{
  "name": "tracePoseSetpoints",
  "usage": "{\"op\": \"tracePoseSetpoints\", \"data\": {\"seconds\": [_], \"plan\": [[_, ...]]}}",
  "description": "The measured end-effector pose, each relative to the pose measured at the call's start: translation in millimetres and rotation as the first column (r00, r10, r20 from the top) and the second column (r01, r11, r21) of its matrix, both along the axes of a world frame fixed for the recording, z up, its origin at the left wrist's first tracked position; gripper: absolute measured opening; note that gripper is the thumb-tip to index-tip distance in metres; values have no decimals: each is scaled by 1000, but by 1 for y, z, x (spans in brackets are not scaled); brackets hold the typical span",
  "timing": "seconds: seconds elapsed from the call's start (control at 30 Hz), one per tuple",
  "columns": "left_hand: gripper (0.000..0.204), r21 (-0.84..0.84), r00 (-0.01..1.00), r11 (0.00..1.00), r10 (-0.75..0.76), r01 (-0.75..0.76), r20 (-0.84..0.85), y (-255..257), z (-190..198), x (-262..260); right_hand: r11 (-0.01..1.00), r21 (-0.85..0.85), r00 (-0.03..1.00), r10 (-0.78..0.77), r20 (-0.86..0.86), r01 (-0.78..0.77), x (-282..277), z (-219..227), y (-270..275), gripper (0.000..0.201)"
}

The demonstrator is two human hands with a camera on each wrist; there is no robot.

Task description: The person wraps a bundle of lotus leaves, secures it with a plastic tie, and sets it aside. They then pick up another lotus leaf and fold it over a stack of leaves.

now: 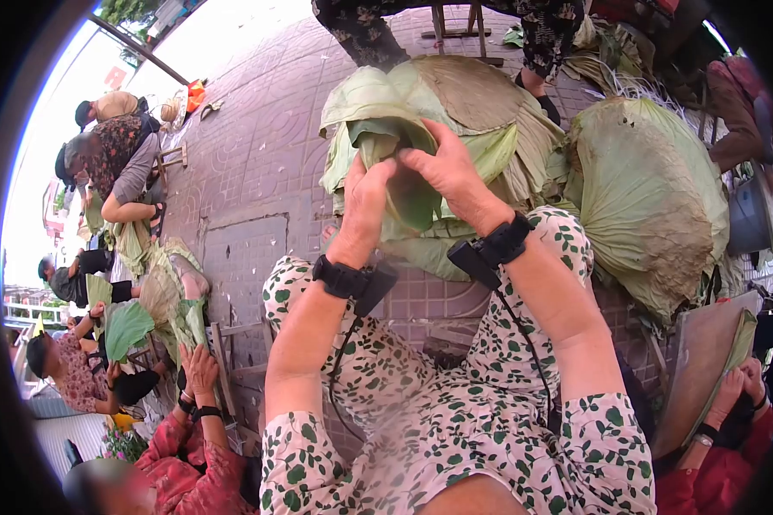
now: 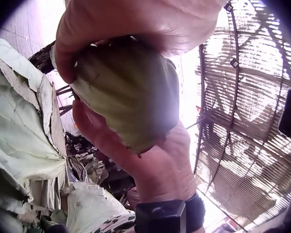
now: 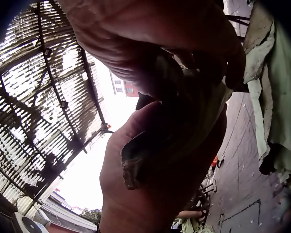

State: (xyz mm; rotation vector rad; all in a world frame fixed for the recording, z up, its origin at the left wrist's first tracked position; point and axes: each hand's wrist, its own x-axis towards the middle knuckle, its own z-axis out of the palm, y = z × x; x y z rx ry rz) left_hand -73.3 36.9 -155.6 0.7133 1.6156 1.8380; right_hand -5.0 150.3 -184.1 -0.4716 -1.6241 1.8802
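From where I stand, both hands are busy with one folded leaf (image 2: 131,92), green and pleated, which sits between them with the two thumbs close together. The left hand (image 1: 369,202) curls round its near side, thumb up against the rolled part, while the right hand (image 1: 459,176) grips it from the other side, thumb and fingers pinching the edge. The leaf bulges beyond the fingertips, a darker green flap hanging just below the gap between the hands. Beyond the right hand spreads a heap of big leaves (image 1: 477,90), pale green with a brown, dried patch on top. Well to the right of that hand lies another large bundle (image 1: 644,189), ribbed and browned down one side, and farther right of it there's a grey basin (image 1: 750,215). Each wrist wears a black strap, and patterned trousers (image 1: 378,360) show below and behind the hands. To the left of the left hand runs the paved ground (image 1: 258,172), and well out that way a neighbour's hand holds a rounder, brighter green leaf (image 1: 129,329).
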Motion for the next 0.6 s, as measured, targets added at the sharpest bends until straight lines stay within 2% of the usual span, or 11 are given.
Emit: {"op": "tracePoseSetpoints", "data": {"seconds": [0.07, 0.13, 0.17, 0.2, 0.23, 0.27, 0.33, 0.4, 0.47, 0.53, 0.6], "plan": [[34, 32, 998, 999, 11, -13, 62, -1, 4, 6, 992, 35, 992, -119, 30, 118, 1, 2, 2, 46], [34, 57, 998, 998, 6, -10, 66, -3, 7, 9, 978, -190, 993, 62, -99, -80, 4, 6, 7, 37], [34, 82, 997, 997, 7, -13, 74, -2, 9, 10, 979, -188, 993, 55, -102, -74, 3, 8, 9, 37], [34, 84, 997, 996, 1, -7, 71, -2, 13, 10, 898, -432, 988, 19, -151, -83, 2, 11, 10, 31], [34, 195, 982, 981, -25, -12, 187, -2, 17, 9, 758, -645, 981, -29, -191, -103, 2, 12, 11, 26], [34, 303, 953, 953, -65, -29, 297, -3, 21, 7, 759, -643, 980, -36, -194, -99, 2, 12, 15, 26], [33, 304, 914, 950, -59, -72, 401, -2, 15, -3, 562, -766, 909, -57, -412, -312, 2, 12, 23, 22], [33, 372, 815, 925, -159, -74, 558, 3, 11, -8, 530, -798, 903, -128, -410, -288, -4, 10, 20, 22], [33, 303, 796, 950, -120, -82, 593, 6, 13, -7, 445, -862, 920, -174, -351, -244, -11, 5, 17, 21], [35, 238, 845, 967, -53, -89, 531, 10, 18, -2, 517, -830, 925, -169, -340, -210, -10, 8, 11, 21], [35, 244, 843, 965, -53, -94, 536, 11, 19, -2, 704, -710, 940, -263, -218, 33, -6, 28, 2, 20]]}}
